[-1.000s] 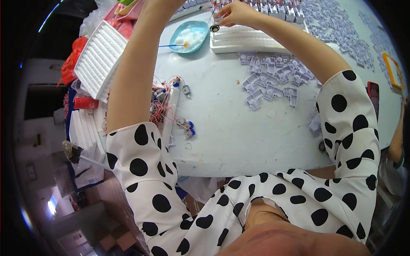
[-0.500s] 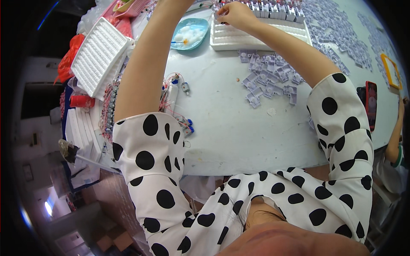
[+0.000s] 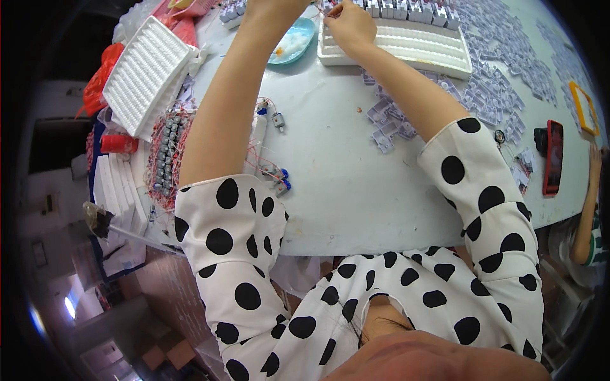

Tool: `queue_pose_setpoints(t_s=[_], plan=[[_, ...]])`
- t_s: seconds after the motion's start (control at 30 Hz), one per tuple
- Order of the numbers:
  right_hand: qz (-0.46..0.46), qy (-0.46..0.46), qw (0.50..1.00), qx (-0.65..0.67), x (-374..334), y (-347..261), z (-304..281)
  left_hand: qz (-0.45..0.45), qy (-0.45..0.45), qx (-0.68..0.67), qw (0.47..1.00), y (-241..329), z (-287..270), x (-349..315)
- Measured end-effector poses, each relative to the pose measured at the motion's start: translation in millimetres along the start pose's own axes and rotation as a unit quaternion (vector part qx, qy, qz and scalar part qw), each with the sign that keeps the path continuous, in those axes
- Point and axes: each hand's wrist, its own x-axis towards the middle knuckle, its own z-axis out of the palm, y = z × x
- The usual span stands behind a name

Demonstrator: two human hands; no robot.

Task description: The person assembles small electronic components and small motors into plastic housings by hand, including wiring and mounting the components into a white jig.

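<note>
My right hand (image 3: pixel 348 24) reaches to the far side of the white table (image 3: pixel 343 190), over the left end of a white foam tray (image 3: pixel 406 49). Its fingertips are pinched together on a small part at the tray's corner. A row of small grey plastic pieces (image 3: pixel 400 9) stands along the tray's far edge. My left forearm (image 3: pixel 235 101) stretches up past a blue dish (image 3: pixel 293 42) with white stuff in it. The left hand itself is cut off by the top edge.
A ribbed white foam tray (image 3: pixel 145 75) leans at the left, above a bundle of small motors with red wires (image 3: pixel 166 153). Loose motors (image 3: pixel 277 120) lie mid-table. Grey plastic pieces (image 3: pixel 492 95) cover the right side. A red phone (image 3: pixel 554 156) and another person's arm (image 3: pixel 588 209) are at the right.
Both arms have stretched farther across the table. The left hand has passed out of the top edge. The right hand stays pinched at the foam tray's left end.
</note>
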Motion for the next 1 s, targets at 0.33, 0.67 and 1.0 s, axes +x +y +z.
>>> queue_pose_setpoints(t_s=[0.33, 0.67, 1.0], plan=[[0.065, 0.024, 0.997, -0.027, -4.0, -7.8, 10.5, -0.030, -0.012, 0.014, 0.999, 7.6, -5.0, -12.1], [-0.041, -0.028, 0.999, -0.024, 10.7, 29.7, 3.6, -0.013, 0.001, 0.064, 0.998, -9.0, -11.8, -21.9], [-0.046, -0.086, 0.993, -0.073, 15.4, 19.6, -2.1, -0.066, 0.005, 0.035, 0.997, -8.0, -9.5, -18.9]])
